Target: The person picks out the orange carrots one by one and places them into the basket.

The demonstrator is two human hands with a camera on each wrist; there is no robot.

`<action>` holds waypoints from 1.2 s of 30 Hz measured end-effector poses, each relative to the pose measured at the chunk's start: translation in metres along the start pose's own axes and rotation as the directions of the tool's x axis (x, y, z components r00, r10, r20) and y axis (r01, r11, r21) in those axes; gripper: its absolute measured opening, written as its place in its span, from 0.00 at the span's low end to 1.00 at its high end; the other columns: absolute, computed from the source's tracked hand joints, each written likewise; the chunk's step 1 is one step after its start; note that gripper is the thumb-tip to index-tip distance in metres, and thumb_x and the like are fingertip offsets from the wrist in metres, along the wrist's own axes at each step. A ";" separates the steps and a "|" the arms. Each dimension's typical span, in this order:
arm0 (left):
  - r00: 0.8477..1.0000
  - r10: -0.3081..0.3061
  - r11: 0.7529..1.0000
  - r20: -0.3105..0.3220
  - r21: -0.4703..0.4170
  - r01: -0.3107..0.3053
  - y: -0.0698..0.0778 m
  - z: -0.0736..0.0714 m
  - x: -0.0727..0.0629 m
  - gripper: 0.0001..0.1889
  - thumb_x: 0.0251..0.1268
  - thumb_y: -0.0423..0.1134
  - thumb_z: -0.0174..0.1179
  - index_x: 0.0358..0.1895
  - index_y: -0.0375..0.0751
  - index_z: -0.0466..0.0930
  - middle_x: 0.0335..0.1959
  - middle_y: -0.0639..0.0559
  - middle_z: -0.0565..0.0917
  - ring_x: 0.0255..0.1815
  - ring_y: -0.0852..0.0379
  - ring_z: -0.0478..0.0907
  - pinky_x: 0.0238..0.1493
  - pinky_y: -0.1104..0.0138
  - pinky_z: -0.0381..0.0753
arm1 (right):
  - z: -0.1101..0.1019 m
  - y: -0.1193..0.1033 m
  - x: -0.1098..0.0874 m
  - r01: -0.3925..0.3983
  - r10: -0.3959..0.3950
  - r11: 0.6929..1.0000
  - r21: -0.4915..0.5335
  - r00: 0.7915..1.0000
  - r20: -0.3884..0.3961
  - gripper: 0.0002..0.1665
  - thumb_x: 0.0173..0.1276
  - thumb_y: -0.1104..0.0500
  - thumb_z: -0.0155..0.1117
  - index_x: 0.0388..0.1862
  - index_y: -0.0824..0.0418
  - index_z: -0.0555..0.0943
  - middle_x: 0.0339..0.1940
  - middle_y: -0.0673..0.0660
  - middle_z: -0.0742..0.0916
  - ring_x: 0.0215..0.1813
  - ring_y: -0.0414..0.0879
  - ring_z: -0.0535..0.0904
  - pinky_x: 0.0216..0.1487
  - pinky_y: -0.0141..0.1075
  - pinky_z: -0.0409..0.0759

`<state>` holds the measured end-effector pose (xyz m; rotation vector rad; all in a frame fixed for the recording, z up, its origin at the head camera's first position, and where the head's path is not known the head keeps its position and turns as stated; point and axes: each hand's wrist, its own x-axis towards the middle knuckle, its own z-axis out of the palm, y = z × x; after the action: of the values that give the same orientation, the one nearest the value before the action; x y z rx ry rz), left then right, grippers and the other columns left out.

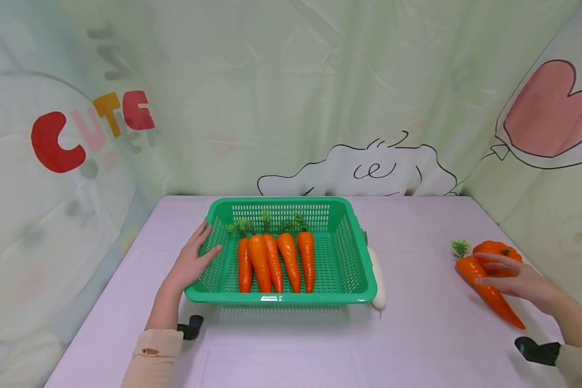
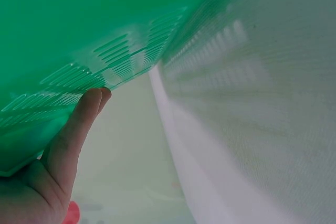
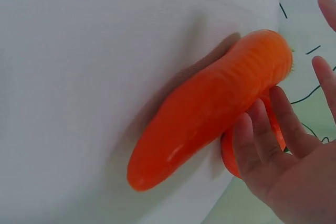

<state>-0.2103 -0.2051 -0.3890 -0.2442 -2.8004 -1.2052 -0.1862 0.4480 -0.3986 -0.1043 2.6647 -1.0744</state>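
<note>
My left hand [image 1: 192,258] holds the left rim of a green plastic basket [image 1: 291,298], thumb over the rim. In the left wrist view, fingers [image 2: 79,119] lie along the outside of the slotted basket wall [image 2: 105,19]. Several carrots [image 1: 259,261] with leafy tops lie in the basket. On the right, my right hand [image 1: 519,277] reaches over a loose carrot [image 1: 490,293], fingers spread. The right wrist view shows fingers [image 3: 262,135] beside the carrot [image 3: 205,108], not wrapped around it. An orange bell pepper [image 1: 497,249] lies just behind, partly hidden by the hand.
A white radish [image 1: 378,277] lies against the basket's right side, partly hidden by its rim. The pale tabletop [image 1: 417,334] extends between basket and loose carrot. A printed curtain [image 1: 291,97] stands behind the table and along both sides.
</note>
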 end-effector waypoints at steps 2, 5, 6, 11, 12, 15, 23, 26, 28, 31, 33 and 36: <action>1.000 0.001 1.000 0.001 0.001 -0.001 0.000 0.000 0.000 0.35 0.67 0.48 0.50 0.71 0.35 0.50 0.73 0.45 0.44 0.72 0.41 0.41 0.63 0.41 0.50 | 0.001 0.002 0.002 0.005 -0.005 1.000 -0.008 1.000 0.017 0.31 0.67 0.53 0.56 0.68 0.51 0.61 0.60 0.79 0.63 0.48 0.39 0.71 0.40 0.39 0.78; 1.000 0.000 1.000 0.001 -0.004 0.000 -0.001 0.001 0.000 0.34 0.67 0.47 0.50 0.70 0.35 0.50 0.73 0.45 0.44 0.72 0.41 0.41 0.63 0.41 0.50 | 0.002 0.005 0.004 -0.007 0.007 1.000 0.002 0.998 0.055 0.35 0.66 0.53 0.57 0.70 0.52 0.58 0.60 0.80 0.61 0.53 0.60 0.68 0.42 0.44 0.78; 1.000 0.000 1.000 0.002 -0.004 0.000 -0.001 0.001 0.000 0.34 0.68 0.47 0.50 0.70 0.35 0.50 0.73 0.45 0.44 0.72 0.41 0.41 0.63 0.41 0.50 | 0.003 0.006 0.004 -0.012 0.011 1.000 0.010 0.998 0.069 0.35 0.66 0.53 0.57 0.70 0.52 0.57 0.60 0.80 0.61 0.54 0.65 0.65 0.43 0.46 0.78; 1.000 0.003 1.000 0.003 -0.001 -0.003 0.001 0.001 0.000 0.35 0.67 0.48 0.51 0.70 0.34 0.50 0.73 0.44 0.44 0.71 0.41 0.41 0.63 0.42 0.50 | 0.005 0.010 0.006 -0.021 0.014 0.998 0.060 0.993 0.114 0.37 0.66 0.55 0.57 0.71 0.53 0.56 0.61 0.81 0.60 0.55 0.67 0.66 0.44 0.48 0.78; 1.000 0.003 1.000 0.004 -0.002 -0.003 0.001 0.001 0.000 0.35 0.67 0.48 0.51 0.70 0.34 0.50 0.73 0.44 0.44 0.71 0.41 0.41 0.63 0.42 0.50 | 0.006 0.010 0.006 -0.017 0.008 0.997 0.075 0.993 0.122 0.37 0.66 0.56 0.57 0.72 0.54 0.56 0.61 0.81 0.60 0.55 0.67 0.66 0.44 0.49 0.78; 1.000 0.008 1.000 0.003 0.000 -0.008 0.002 0.001 0.001 0.34 0.67 0.47 0.51 0.70 0.34 0.50 0.73 0.44 0.44 0.71 0.41 0.41 0.63 0.42 0.50 | 0.008 0.009 0.008 -0.029 0.018 0.996 0.087 0.992 0.122 0.38 0.65 0.56 0.58 0.72 0.47 0.56 0.61 0.81 0.60 0.55 0.67 0.65 0.44 0.49 0.78; 1.000 0.012 1.000 0.002 0.002 -0.012 0.003 0.000 0.000 0.35 0.67 0.48 0.51 0.70 0.34 0.50 0.73 0.44 0.45 0.71 0.41 0.42 0.63 0.42 0.50 | 0.013 0.006 0.011 -0.014 0.005 0.996 0.086 0.995 0.099 0.41 0.64 0.58 0.60 0.72 0.44 0.54 0.60 0.83 0.58 0.57 0.75 0.59 0.43 0.52 0.78; 1.000 0.011 1.000 0.001 0.002 -0.011 0.002 0.000 0.000 0.35 0.67 0.49 0.51 0.70 0.34 0.50 0.73 0.44 0.45 0.71 0.41 0.42 0.63 0.42 0.50 | 0.015 0.006 0.011 -0.010 0.002 0.996 0.088 0.995 0.096 0.42 0.64 0.59 0.60 0.72 0.40 0.52 0.60 0.83 0.58 0.56 0.75 0.60 0.43 0.51 0.78; 1.000 0.011 1.000 0.000 0.001 -0.011 0.002 0.000 0.000 0.35 0.67 0.49 0.51 0.70 0.34 0.50 0.73 0.44 0.45 0.71 0.41 0.42 0.63 0.41 0.50 | 0.017 0.006 0.012 0.003 -0.011 0.996 0.084 0.995 0.098 0.44 0.64 0.59 0.60 0.73 0.41 0.51 0.60 0.83 0.59 0.56 0.75 0.60 0.42 0.51 0.78; 1.000 0.011 1.000 -0.001 -0.001 -0.011 0.002 0.000 0.000 0.35 0.67 0.49 0.51 0.70 0.34 0.50 0.73 0.44 0.44 0.71 0.41 0.42 0.63 0.41 0.50 | 0.019 0.006 0.012 0.021 -0.028 0.997 0.076 0.995 0.099 0.46 0.63 0.60 0.60 0.73 0.43 0.48 0.59 0.84 0.59 0.56 0.76 0.60 0.42 0.51 0.79; 1.000 0.010 1.000 -0.001 0.000 -0.010 0.001 0.000 0.000 0.35 0.67 0.50 0.51 0.70 0.34 0.50 0.73 0.44 0.44 0.71 0.41 0.42 0.63 0.41 0.50 | 0.020 0.005 0.013 0.025 -0.033 0.997 0.077 0.994 0.103 0.47 0.62 0.60 0.61 0.74 0.45 0.47 0.58 0.84 0.59 0.55 0.76 0.60 0.41 0.50 0.79; 1.000 0.009 1.000 -0.002 0.002 -0.009 0.001 0.000 0.000 0.35 0.67 0.50 0.51 0.70 0.34 0.50 0.73 0.44 0.44 0.71 0.41 0.42 0.63 0.42 0.50 | 0.021 0.003 0.014 0.004 -0.012 0.997 0.079 0.994 0.107 0.49 0.61 0.59 0.63 0.74 0.47 0.47 0.58 0.84 0.59 0.54 0.74 0.63 0.40 0.48 0.80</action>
<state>-0.2102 -0.2040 -0.3881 -0.2553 -2.7955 -1.1996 -0.1938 0.4338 -0.4180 -0.1534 2.5260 -1.1410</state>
